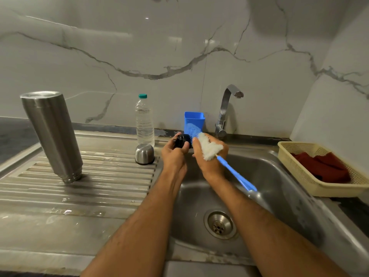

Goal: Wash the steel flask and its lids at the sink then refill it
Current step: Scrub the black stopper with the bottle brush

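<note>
Head view shows my two forearms reaching from the near edge out over the sink [279, 176], whose drain [220, 224] lies below and between them. Past the wrists, my left hand [174, 154] has its fingers curled round the black inner lid [182, 140], holding it up over the far left corner of the basin. My right hand [209, 156] is closed on the bottle brush [209, 147] high up, right at the white bristle head, so the blue handle trails back towards me and to the right over the basin. The blue bristle tip sits against the lid.

To scrub this well, I judge I should keep the lid steady, work the tip into its grooves and threads, and turn the lid bit by bit so every side gets brushed. Gripping so near the bristles gives me control, though the long handle may knock the basin wall.

Left of my hands, on the ribbed drainboard [79, 192], the steel cap [145, 153] stands mouth down, and further left the steel flask [53, 134] stands inverted, leaning slightly. Behind the cap is a clear water bottle [144, 121]. Farther back are a blue holder [194, 118] and the tap [226, 110], with no water running that I can see. A basket [299, 156] with a red cloth [321, 166] sits at the right.
</note>
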